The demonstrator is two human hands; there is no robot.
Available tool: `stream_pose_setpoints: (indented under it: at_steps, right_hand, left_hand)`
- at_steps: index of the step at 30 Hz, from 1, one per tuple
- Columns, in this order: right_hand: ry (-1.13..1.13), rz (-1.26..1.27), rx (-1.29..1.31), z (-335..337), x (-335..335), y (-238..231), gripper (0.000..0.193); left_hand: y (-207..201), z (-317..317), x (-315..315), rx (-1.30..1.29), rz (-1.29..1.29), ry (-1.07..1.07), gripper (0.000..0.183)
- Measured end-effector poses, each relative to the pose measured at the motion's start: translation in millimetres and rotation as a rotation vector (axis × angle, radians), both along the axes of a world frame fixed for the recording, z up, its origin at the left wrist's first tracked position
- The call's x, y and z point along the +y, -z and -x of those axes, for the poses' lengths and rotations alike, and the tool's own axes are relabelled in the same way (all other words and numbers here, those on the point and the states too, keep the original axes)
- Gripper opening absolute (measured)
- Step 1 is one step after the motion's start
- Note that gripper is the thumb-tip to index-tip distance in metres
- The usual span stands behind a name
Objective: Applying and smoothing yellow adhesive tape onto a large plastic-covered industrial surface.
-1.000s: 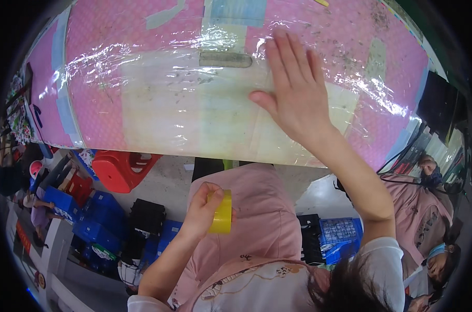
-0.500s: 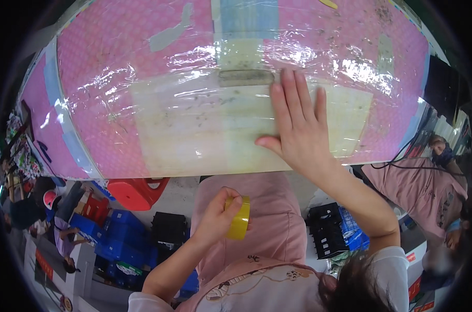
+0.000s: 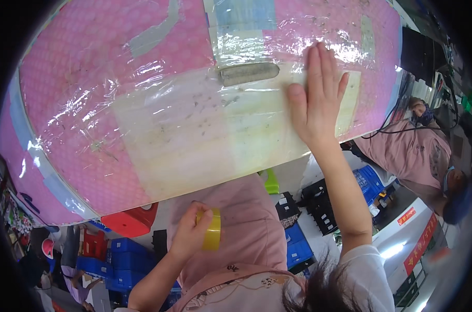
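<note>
Moving farther from the bar (image 3: 250,74), the right hand (image 3: 320,106), outspread, leaves it untouched on the table (image 3: 181,156); the left hand (image 3: 190,231) still grips the tape (image 3: 213,231) below the near edge.

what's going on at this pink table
A person's left hand holds a roll of yellow tape above their lap, just off the near edge of the table. The right hand is palm down with fingers reaching forward, on or just over the table's plastic-covered top, holding nothing that shows. A grey bar lies to its left. A co-worker in pink is off to the right.
</note>
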State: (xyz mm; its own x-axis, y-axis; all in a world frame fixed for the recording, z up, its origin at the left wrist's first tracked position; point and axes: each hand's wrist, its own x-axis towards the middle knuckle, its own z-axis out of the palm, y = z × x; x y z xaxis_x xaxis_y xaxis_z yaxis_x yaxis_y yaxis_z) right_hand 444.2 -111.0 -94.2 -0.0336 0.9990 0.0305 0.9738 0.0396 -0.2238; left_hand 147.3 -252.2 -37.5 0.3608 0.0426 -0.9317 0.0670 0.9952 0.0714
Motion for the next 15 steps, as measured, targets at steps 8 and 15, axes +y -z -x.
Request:
stream_pose_setpoints:
  at_steps: [8,15]
  right_hand:
    - [-0.064,0.003,-0.009,-1,0,-2,0.054]
    - [-0.105,-0.034,0.159,-30,3,0,0.047]
  left_hand:
    - [7,1,2,-0.056,-0.047,0.039,0.017]
    - [17,-12,-21,0.002,-0.121,0.058,0.017]
